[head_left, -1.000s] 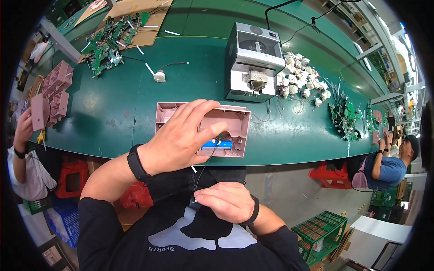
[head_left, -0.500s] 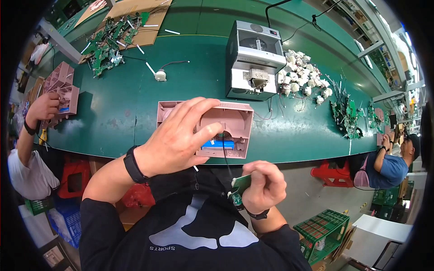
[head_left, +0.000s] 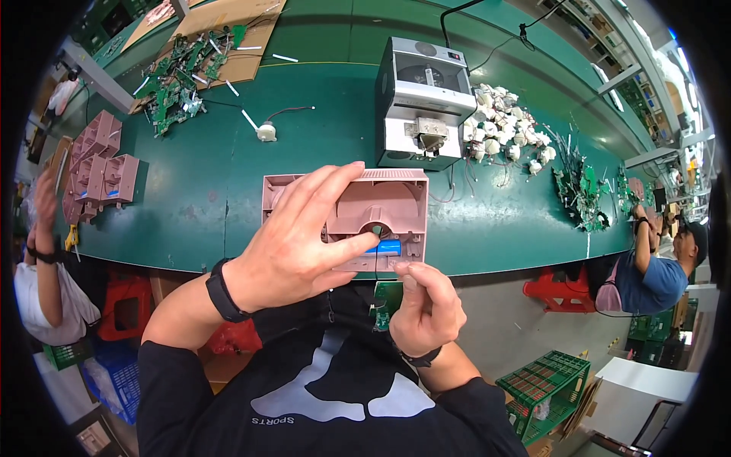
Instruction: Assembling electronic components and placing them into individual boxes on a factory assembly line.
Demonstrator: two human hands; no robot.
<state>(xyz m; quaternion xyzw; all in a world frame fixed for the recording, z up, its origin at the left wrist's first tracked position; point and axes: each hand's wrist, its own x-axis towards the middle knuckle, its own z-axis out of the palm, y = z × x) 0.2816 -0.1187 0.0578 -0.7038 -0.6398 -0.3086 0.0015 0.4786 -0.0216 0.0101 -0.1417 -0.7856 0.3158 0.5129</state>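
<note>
A pink plastic housing (head_left: 420,221) lies at the table's front edge, its hollow inside facing up. My left hand (head_left: 293,236) holds it down across its left part, one fingertip at the round hole beside a blue cylindrical battery (head_left: 388,247). From that hole a thin dark wire runs down over the front edge. A green circuit board (head_left: 389,295) hangs there below the housing. My right hand (head_left: 428,308) is closed, its fingertips up at the housing's front edge; what they pinch, if anything, is hidden. The board's right side passes behind this hand.
A grey-black bench machine (head_left: 426,107) stands behind the housing, beside a heap of white wired parts (head_left: 502,129). Circuit boards pile up at far left (head_left: 179,84) and right (head_left: 582,186). One white wired part (head_left: 266,132) lies alone. Co-workers sit at both sides; pink housings (head_left: 103,171) stand left.
My right hand has moved up and left to the housing's front edge. The circuit board has swung left and now hangs below the housing. At left, the co-worker's hand has left the pink housings.
</note>
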